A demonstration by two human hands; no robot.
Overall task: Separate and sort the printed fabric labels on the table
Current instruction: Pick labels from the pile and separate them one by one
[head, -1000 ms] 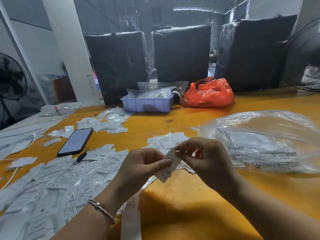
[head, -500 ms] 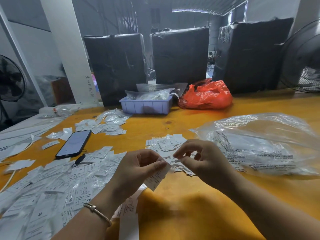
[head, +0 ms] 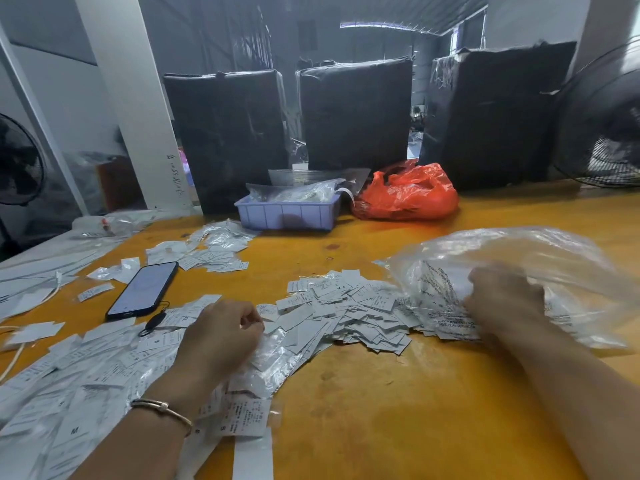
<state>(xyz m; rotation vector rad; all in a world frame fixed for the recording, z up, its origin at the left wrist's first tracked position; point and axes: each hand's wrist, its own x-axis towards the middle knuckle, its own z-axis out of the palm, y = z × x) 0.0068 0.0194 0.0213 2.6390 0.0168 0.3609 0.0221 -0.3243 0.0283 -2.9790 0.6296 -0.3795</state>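
My left hand (head: 221,336) fingers curled on label pile (head: 346,313); right hand (head: 504,299) at one clear bag (head: 519,268), grip unclear. Three black bales (head: 356,112) behind table (head: 381,410).

My hands have split apart. A second ago both met over the counter (head: 363,393), pinching one label between them. Now my left hand (head: 221,336) has dropped onto the labels (head: 346,306) left of the middle pile, fingers curled, though I cannot tell what they hold. My right hand (head: 504,299) has swung out to the clear bag (head: 519,271) right of that pile, blurred.
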